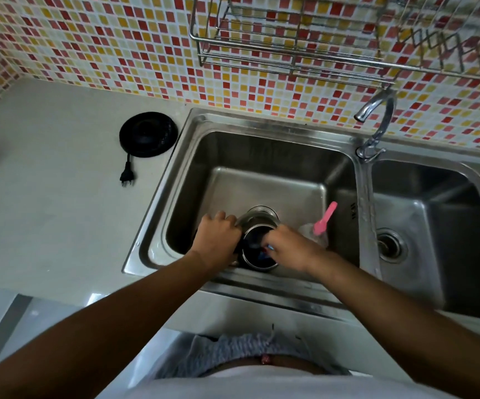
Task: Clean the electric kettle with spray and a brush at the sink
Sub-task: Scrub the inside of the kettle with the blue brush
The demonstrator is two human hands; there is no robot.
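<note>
While the kettle (254,240) stands in the left basin of the sink (161,197), close to its near wall, it is gripped on its left side by the left hand (217,240), whose fingers are curled round the dark part there. The lid (257,214) is tipped open just beyond both hands. The right hand (290,249) is held at the kettle's open mouth from the right, with the fingers bent down over the rim. A small blue thing (270,248) is pinched at the fingertips, and whether it is the brush cannot be told. The dark inside of the kettle is seen between the two hands. Just beyond the right hand, slightly to its right, a clear spray bottle (319,230) with a pink trigger is seen in the same basin. Well beyond the left hand and to its left, the black base (148,134) is laid on the tabletop (60,197), with its plug (126,178) nearer. Far beyond the right hand the tap (377,119) is mounted, and to that hand's right a second basin with a drain (390,246) is seen. A wire rack (290,53) is hung on the tiled wall (89,38) behind.
</note>
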